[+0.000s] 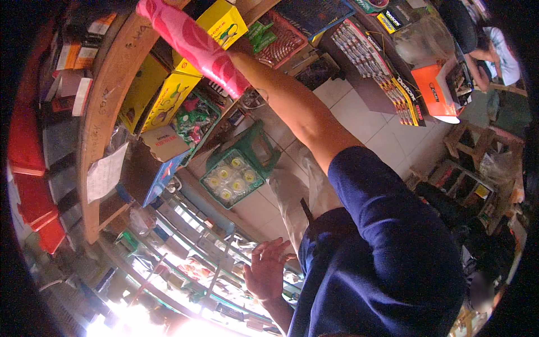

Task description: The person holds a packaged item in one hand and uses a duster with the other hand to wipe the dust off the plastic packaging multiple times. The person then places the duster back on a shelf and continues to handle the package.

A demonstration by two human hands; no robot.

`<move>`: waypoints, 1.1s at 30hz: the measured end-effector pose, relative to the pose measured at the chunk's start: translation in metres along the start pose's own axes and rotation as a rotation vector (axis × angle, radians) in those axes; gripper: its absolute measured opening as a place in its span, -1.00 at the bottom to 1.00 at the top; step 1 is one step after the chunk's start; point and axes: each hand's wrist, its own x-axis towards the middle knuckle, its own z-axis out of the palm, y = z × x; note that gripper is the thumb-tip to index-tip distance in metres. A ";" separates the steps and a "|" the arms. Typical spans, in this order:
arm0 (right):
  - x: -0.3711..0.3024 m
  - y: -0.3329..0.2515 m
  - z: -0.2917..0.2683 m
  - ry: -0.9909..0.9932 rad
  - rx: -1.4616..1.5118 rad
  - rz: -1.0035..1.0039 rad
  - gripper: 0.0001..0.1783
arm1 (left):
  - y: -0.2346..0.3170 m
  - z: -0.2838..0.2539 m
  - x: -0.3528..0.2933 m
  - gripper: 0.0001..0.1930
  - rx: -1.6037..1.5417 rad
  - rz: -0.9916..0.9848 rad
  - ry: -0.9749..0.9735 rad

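My left hand (pixel 268 271) hangs in the air at the lower middle, its fingers loosely spread and slightly curled. Nothing is in it. Past it, and seen behind it, lie racks of small goods (pixel 205 264) in bright glare. Toward the upper left stretches my right arm, bare below a navy short sleeve. A pink patterned cloth covering (pixel 196 48) wraps its far part up to the picture's top edge. The right hand and its fingers are hidden, so what it holds does not show. Nearest to that covering are a yellow box (pixel 222 25) and a wooden shelf frame (pixel 109 90).
A green crate (pixel 247 196) holding several clear-wrapped round items stands on the tiled floor (pixel 387 126). More yellow boxes (pixel 168 101) fill the shelf. At the right are an orange box (pixel 435 92), a wooden stool (pixel 477 140) and another person (pixel 499 56).
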 end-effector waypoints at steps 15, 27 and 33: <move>0.030 -0.002 -0.043 -0.078 0.362 0.056 -0.48 | 0.014 0.037 0.021 -0.45 -0.077 0.004 0.140; -0.030 -0.085 -0.124 -0.056 0.409 0.591 -0.83 | 0.011 0.041 0.050 -0.45 0.095 -0.066 0.071; -0.079 -0.155 -0.148 -0.029 0.591 0.571 -0.84 | 0.023 0.061 0.066 -0.48 0.289 -0.120 0.060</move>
